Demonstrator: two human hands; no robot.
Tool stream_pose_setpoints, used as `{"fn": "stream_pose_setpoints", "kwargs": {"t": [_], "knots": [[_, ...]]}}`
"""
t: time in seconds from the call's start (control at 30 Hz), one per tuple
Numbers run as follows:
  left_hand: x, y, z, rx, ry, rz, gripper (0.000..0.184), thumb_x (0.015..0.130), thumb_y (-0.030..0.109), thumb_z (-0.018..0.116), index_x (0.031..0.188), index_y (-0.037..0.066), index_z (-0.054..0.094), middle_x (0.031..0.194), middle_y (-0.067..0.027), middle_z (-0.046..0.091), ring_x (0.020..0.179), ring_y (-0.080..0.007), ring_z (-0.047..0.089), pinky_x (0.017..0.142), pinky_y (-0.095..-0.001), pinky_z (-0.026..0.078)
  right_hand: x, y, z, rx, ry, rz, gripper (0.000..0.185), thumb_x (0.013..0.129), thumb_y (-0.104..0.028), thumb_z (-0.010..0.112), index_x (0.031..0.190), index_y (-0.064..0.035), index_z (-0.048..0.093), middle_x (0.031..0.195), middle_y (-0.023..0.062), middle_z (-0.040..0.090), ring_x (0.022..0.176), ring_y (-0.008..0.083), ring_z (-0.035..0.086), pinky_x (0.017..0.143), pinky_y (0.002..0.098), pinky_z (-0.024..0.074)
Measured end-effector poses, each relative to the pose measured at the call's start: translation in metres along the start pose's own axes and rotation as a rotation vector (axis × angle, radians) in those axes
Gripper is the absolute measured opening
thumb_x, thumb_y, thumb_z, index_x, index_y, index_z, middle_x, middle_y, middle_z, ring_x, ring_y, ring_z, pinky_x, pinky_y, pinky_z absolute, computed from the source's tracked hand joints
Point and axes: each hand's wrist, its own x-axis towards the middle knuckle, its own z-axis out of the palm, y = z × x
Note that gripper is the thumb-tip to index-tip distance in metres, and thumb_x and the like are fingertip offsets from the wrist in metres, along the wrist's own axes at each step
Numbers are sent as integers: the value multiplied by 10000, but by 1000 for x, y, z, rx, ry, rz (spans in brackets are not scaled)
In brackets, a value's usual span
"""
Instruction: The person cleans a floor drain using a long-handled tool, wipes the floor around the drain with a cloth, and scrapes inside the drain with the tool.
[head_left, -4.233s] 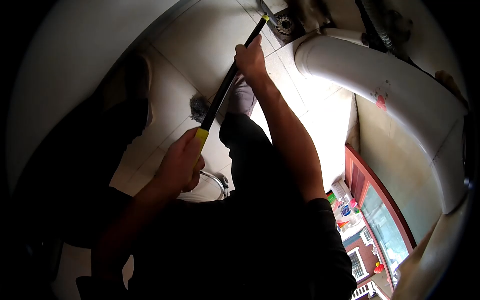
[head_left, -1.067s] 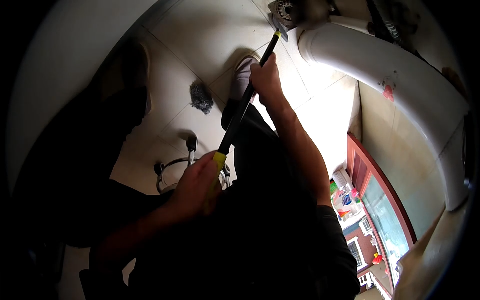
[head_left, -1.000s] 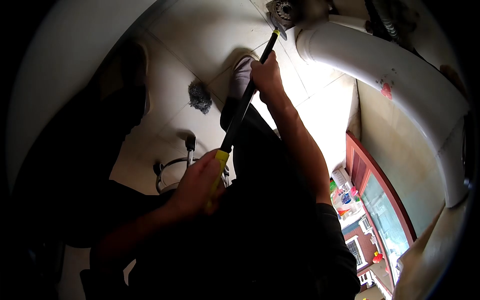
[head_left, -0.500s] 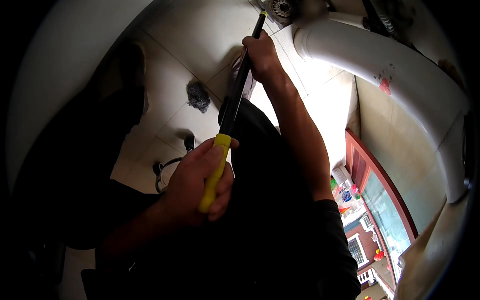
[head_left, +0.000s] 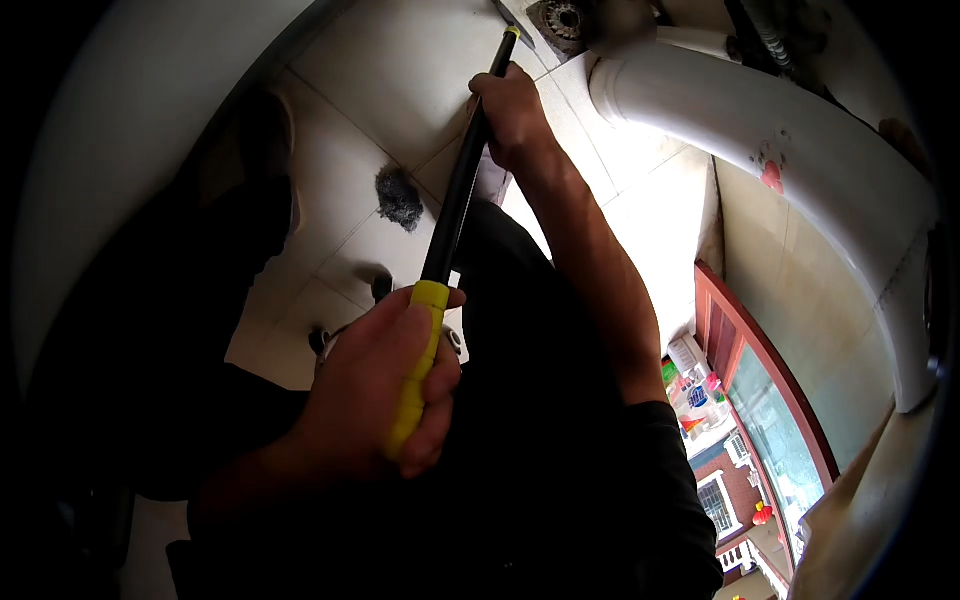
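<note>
A long-handled scraper (head_left: 457,215) with a black pole slants across the view. My left hand (head_left: 380,385) is wrapped round its yellow grip (head_left: 432,296) at the near end. Further up the pole, my right hand (head_left: 507,108) is closed round the black shaft, just below a yellow collar. Beyond the collar, a thin flat blade (head_left: 522,32) lies crosswise near the floor, partly cut off by the top edge. A dark grey, fuzzy clump (head_left: 399,198), like steel wool, rests on the tiles left of the pole.
A round, dirty drain-like fitting (head_left: 562,18) lies by the blade. A thick white curved pipe (head_left: 740,115) runs along the right. Below it stands a red-framed window (head_left: 760,350). Dark wheels of a chair or stool base (head_left: 320,340) show at the left.
The scraper has shifted left and slightly towards me. My left hand has moved down and left with the grip, and my right hand a little left. More of the blade shows.
</note>
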Motion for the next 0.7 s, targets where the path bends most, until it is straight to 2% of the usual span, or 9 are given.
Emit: {"fn": "stream_pose_setpoints", "kwargs": {"t": [0.13, 0.27, 0.33, 0.4, 0.47, 0.5, 0.53, 0.57, 0.7], "knots": [[0, 2, 0, -12, 32, 2, 411, 1037, 315, 304, 1299, 1, 338, 722, -55, 469, 372, -99, 430, 309, -239, 378, 13, -2, -4, 3, -85, 26, 157, 817, -69, 586, 890, 33, 491, 658, 109, 545, 527, 175, 525, 462, 308, 428], [-5, 4, -4, 5, 32, -13, 407, 1036, 316, 299, 1305, 13, 331, 713, -53, 464, 360, -100, 414, 301, -238, 376, 13, -4, 8, -96, 4, -20, 137, 826, -60, 584, 888, 12, 485, 660, 108, 547, 542, 184, 536, 470, 314, 437], [2, 9, -10, -50, 5, 35, 421, 1035, 322, 297, 1310, 5, 325, 713, -52, 461, 360, -100, 416, 297, -239, 373, 19, -11, 7, -53, -57, 5, 138, 831, -66, 582, 900, 7, 487, 668, 109, 549, 541, 192, 535, 474, 328, 446], [-4, 13, -3, 23, 19, 19, 441, 1034, 335, 301, 1314, -5, 320, 712, -49, 458, 361, -94, 417, 293, -237, 368, 5, -22, 12, 29, -83, 50, 144, 838, -76, 580, 913, 11, 494, 663, 98, 554, 545, 191, 542, 488, 337, 458], [-5, 13, -11, 61, 64, 38, 451, 1034, 337, 303, 1316, -16, 318, 714, -47, 458, 358, -94, 413, 293, -237, 367, 9, -21, 18, -31, -6, 75, 134, 841, -76, 580, 904, 10, 499, 654, 90, 557, 549, 195, 549, 490, 336, 459], [-2, 16, -19, -35, 0, 42, 437, 1034, 328, 306, 1318, -3, 321, 716, -47, 460, 364, -97, 418, 300, -238, 375, 14, -25, 13, -190, -89, 51, 128, 842, -73, 573, 907, 12, 502, 642, 82, 544, 541, 199, 547, 482, 340, 454], [-4, 13, -17, -41, 1, 33, 437, 1034, 328, 306, 1318, -3, 321, 716, -47, 460, 364, -97, 418, 300, -238, 375, 10, -21, 8, -192, -88, 61, 128, 842, -73, 573, 907, 12, 502, 642, 82, 544, 541, 199, 547, 482, 340, 454], [-5, 9, -12, -31, 4, 7, 434, 1034, 329, 305, 1323, 6, 318, 716, -46, 459, 369, -97, 425, 303, -239, 378, 3, -18, 5, -211, -107, -29, 121, 843, -68, 568, 903, 15, 503, 642, 84, 540, 534, 199, 544, 476, 340, 453], [-6, -7, -8, 90, 9, -78, 423, 1034, 334, 292, 1321, 26, 330, 711, -43, 453, 381, -101, 438, 314, -240, 384, -6, 22, -9, -48, 9, -19, 132, 854, -45, 524, 947, 14, 451, 635, 77, 520, 492, 169, 517, 427, 303, 444]]}}
